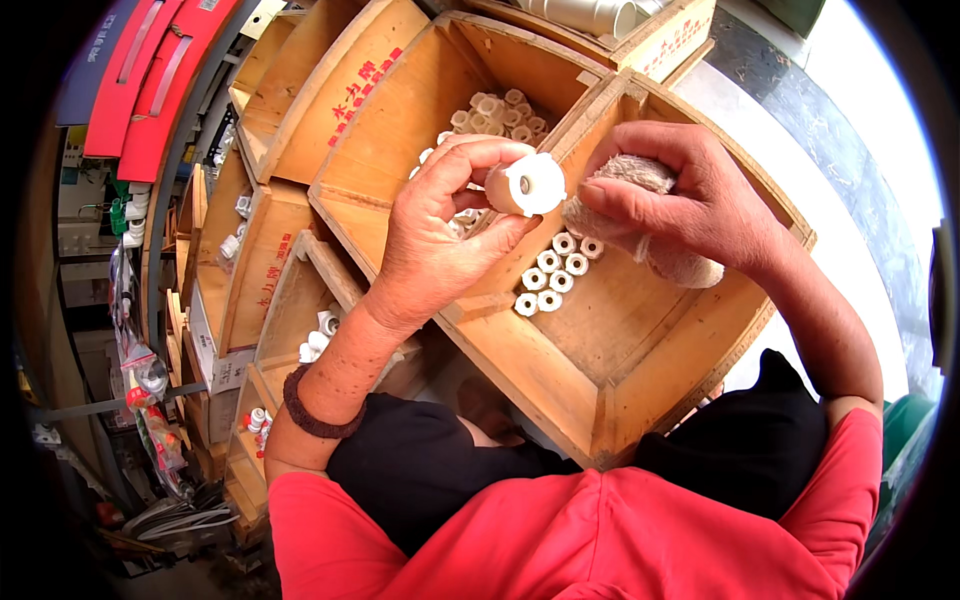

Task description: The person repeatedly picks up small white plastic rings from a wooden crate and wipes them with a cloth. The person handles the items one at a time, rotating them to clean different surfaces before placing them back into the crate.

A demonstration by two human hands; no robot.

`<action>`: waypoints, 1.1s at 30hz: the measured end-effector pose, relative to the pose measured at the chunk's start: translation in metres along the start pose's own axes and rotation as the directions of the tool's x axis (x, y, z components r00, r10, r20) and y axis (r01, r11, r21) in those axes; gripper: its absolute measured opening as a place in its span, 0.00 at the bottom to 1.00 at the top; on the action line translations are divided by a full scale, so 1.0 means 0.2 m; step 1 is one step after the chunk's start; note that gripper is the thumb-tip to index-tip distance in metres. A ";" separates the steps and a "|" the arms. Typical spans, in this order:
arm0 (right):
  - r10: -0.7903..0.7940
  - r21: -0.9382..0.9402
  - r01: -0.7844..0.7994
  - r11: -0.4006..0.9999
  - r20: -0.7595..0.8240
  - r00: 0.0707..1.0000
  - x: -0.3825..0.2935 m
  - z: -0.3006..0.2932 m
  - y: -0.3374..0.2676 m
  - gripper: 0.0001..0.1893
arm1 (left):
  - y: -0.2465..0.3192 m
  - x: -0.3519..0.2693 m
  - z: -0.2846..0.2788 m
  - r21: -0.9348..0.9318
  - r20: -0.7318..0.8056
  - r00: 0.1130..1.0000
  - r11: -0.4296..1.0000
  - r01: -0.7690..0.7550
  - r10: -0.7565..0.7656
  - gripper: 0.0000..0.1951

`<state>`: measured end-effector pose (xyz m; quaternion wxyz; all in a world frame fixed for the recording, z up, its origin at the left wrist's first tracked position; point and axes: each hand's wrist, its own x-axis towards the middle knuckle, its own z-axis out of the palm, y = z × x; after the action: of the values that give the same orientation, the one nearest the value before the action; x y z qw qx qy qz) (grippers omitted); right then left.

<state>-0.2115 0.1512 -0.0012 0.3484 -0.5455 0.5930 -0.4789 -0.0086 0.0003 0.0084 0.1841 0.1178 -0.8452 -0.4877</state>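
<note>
Between the thumb and fingers of my left hand (442,225) is a white plastic pipe fitting (541,184), its round opening turned up towards me. Just to the right, my right hand (686,199) grips a bunched, greyish cloth (619,202), part of which hangs below the palm. Cloth and fitting are close to each other; a small gap seems to part them. Below the hands, several white fittings (549,261) stand in rows on the floor of a wooden box (600,352). A heap of similar fittings (495,112) lies in the wooden box (375,157) to its left, partly hidden by my left hand.
More wooden boxes (337,82) bearing red writing stand on the left, some with white fittings (319,341). Red folders (142,90) are at the upper left. Large white pipes (585,15) lie in a box at the top. My knees (742,442) flank the near box corner.
</note>
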 end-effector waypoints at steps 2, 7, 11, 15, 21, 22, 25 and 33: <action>0.002 -0.010 -0.002 1.000 -0.025 1.000 0.00 0.03 0.04 0.20 | 0.01 0.01 0.01 0.008 0.017 1.000 1.000 0.000 0.000 0.25; 0.139 -0.029 -0.138 0.990 0.028 0.990 -0.01 0.06 0.03 0.22 | 0.00 0.01 0.04 0.199 0.042 0.987 0.967 -0.160 0.155 0.25; 0.123 -0.131 -0.122 0.984 -0.004 0.992 0.00 0.06 0.05 0.22 | -0.01 0.01 0.07 0.249 0.025 0.980 0.948 -0.199 0.199 0.24; 0.159 -0.100 -0.163 0.982 -0.042 0.986 -0.01 0.08 0.08 0.22 | -0.01 0.03 0.07 0.406 0.087 0.955 0.865 -0.294 0.284 0.24; 0.135 -0.140 -0.150 0.979 -0.109 0.985 0.00 0.09 0.14 0.20 | -0.02 0.03 0.09 0.350 0.077 0.983 0.918 -0.186 0.170 0.30; 0.191 -0.158 -0.207 0.966 -0.108 0.976 0.01 0.08 0.17 0.20 | -0.06 0.03 0.08 0.381 0.113 0.985 0.910 -0.164 0.130 0.35; 0.307 -0.310 -0.313 0.898 -0.068 0.949 0.04 0.02 0.34 0.21 | -0.20 -0.01 0.04 0.570 0.103 0.993 0.821 -0.005 -0.066 0.39; 0.559 -0.723 -0.370 0.584 0.027 0.829 0.11 -0.01 0.70 0.20 | -0.46 -0.07 0.08 0.654 0.100 0.976 0.752 0.084 -0.195 0.41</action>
<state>-0.2615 0.1227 -0.1310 0.3052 -0.5146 0.8003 -0.0401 -0.0006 -0.0270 -0.0816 0.0261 0.1969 -0.9620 -0.1873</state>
